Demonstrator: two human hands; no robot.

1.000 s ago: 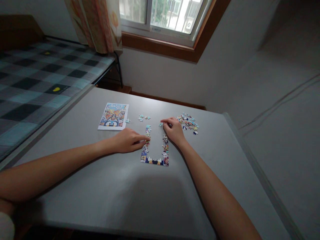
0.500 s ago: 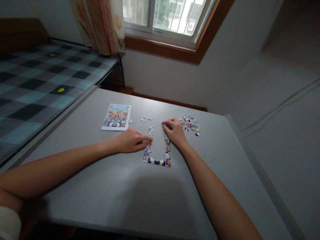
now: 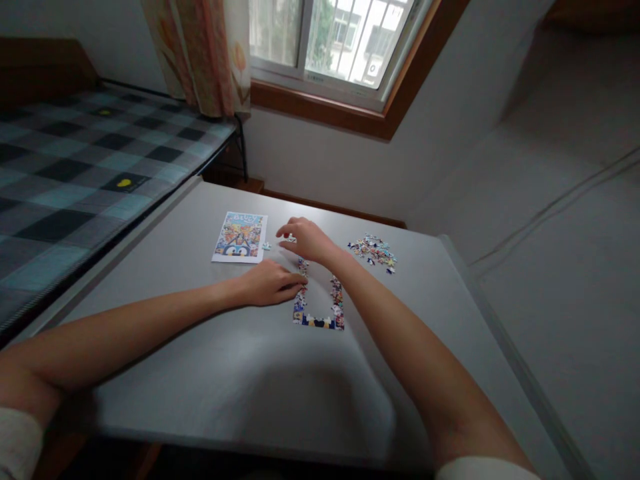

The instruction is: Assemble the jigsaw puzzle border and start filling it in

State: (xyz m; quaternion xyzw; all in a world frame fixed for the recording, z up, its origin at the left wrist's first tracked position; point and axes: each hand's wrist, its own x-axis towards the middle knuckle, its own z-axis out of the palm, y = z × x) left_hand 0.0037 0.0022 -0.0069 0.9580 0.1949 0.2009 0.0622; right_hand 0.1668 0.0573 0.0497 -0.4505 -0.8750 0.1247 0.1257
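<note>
At eight o'clock, the left sleeve (image 3: 19,440) is whitish; between four and five o'clock, the right sleeve (image 3: 485,468) shows a similar pale colour. Beyond them, the forearms (image 3: 150,327), left hand (image 3: 265,281) and right hand (image 3: 307,239) are bare.

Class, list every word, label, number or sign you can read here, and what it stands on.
"BLUEY", slightly blurred: top of the printed sheet.
Marking on the pale window frame: too blurred.
Marks beside the yellow heart on the bed cover: too small.
Partly assembled puzzle: no readable text.
</note>
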